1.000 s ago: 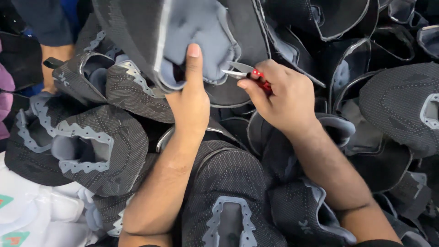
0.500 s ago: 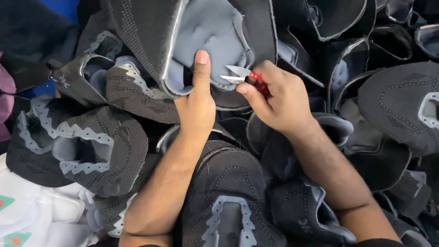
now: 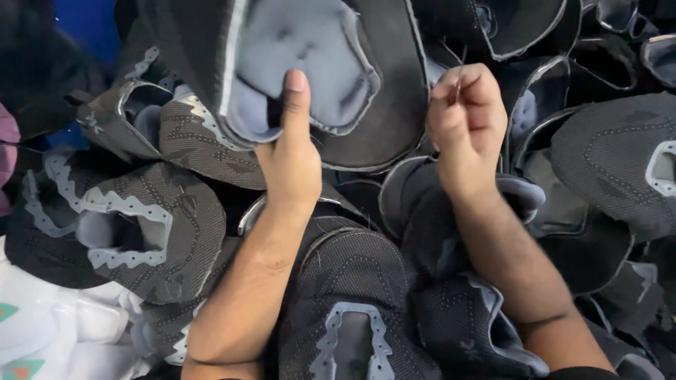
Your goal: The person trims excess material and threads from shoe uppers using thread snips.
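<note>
Head view: shoe upper (image 3: 366, 105) under left hand (image 3: 290, 165)

Matt knit shoe upper (image 3: 380, 105), seemingly soft lining (image 3: 303, 42)

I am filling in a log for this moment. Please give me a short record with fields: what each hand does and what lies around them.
left hand: left hand holds up a dark knit shoe upper, thumb pressed on its grey lining
right hand: right hand closed beside the upper's edge, pinching a thin loose thread
tool: none visible in either hand
surroundings: pile of dark shoe uppers with pale grey trim; white pieces at lower left
</note>
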